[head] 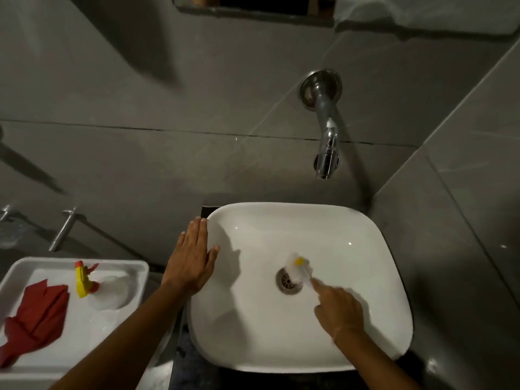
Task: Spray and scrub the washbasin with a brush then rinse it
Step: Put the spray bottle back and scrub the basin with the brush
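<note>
The white washbasin [365, 277] fills the lower middle of the view, with a metal drain [287, 282] at its centre. My right hand [340, 312] is inside the bowl, shut on a white brush with a yellow tip [298, 267]; the brush head is blurred and lies right beside the drain. Flat on the basin's left rim rests my left hand [191, 260], fingers together and holding nothing. A spray bottle with a yellow and red trigger [84, 280] lies in the white tray [17, 274] to the left.
A chrome wall tap [326, 136] juts out above the basin's back edge, with no water running. A red cloth [36, 316] lies in the tray. Grey tiled walls close in behind and on the right. Metal fittings [63, 229] stick out of the wall at the left.
</note>
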